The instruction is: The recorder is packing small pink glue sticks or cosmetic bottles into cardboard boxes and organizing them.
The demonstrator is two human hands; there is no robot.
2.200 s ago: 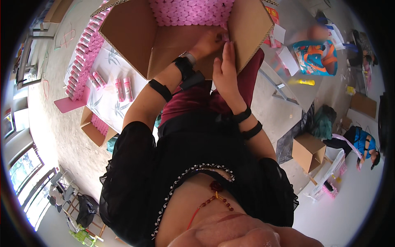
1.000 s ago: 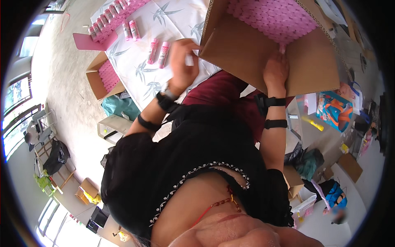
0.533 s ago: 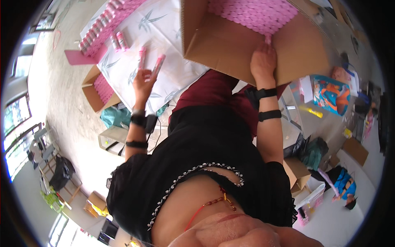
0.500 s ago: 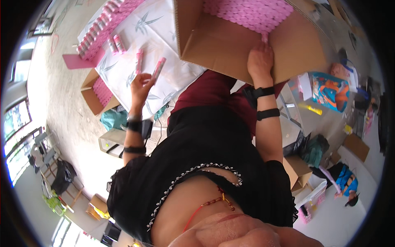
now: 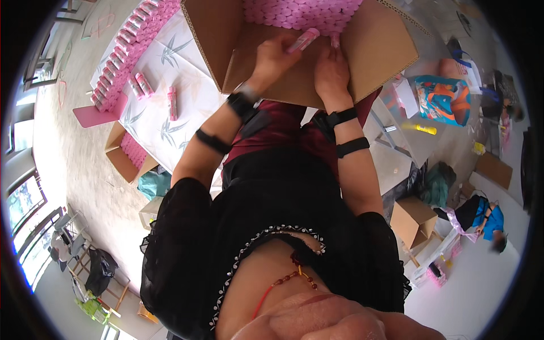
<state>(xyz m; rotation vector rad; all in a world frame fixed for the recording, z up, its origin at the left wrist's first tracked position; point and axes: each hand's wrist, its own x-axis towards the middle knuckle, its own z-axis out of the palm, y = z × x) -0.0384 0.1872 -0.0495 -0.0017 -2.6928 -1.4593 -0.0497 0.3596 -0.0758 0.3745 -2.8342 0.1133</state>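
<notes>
In front of me a big open cardboard box [image 5: 391, 62] holds tightly packed rows of pink-ended tubes [image 5: 300, 12]. My left hand [image 5: 273, 59] is over the box's near side, its fingers closed on a slim pink-capped tube [image 5: 304, 41] that tilts up to the right. Deeper in the box, my right hand [image 5: 332, 71] has its fingers together on another pink tube [image 5: 335, 41], which touches the near edge of the packed rows. Most of that tube is hidden by the fingers.
Left of the box, a table with a leaf-patterned white cloth [image 5: 187, 62] bears a single loose tube [image 5: 172, 103], a pair of tubes [image 5: 140, 86] and a long pink stack [image 5: 127, 45]. A smaller cardboard box [image 5: 122, 156] stands below. Another person [image 5: 490, 221] is at the far right.
My left hand has carried its tube from over the table rightward into the big box, beside my right hand. The right hand stays at the packed rows. The whole view has shifted.
</notes>
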